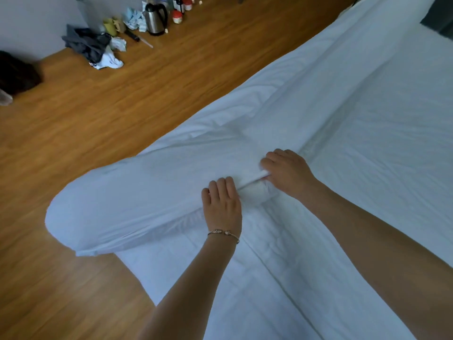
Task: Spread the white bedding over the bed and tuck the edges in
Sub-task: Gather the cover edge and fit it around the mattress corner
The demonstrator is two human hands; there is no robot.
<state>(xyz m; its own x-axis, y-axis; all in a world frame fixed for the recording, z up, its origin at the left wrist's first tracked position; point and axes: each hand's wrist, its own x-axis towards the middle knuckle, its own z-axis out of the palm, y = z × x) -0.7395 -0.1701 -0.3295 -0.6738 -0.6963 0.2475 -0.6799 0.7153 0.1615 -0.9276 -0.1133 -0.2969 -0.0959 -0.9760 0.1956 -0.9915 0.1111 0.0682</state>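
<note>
I see both hands on the bedding [152, 182], which lies bunched in a long roll along the bed's [392, 148] left edge, its near end overhanging the floor [122, 101]. Left hand [221, 204]: fingers [220, 186] curled over a fold of the roll, gripping it; a bracelet [223, 233] on the wrist. Right hand [286, 171]: fingers bent, pinching a ridge of cloth just beside the left hand. Bed surface to the right is covered in flat white sheet. On the floor by the wall: a kettle [155, 18], dark clothes [88, 44], small bottles [181, 6].
</note>
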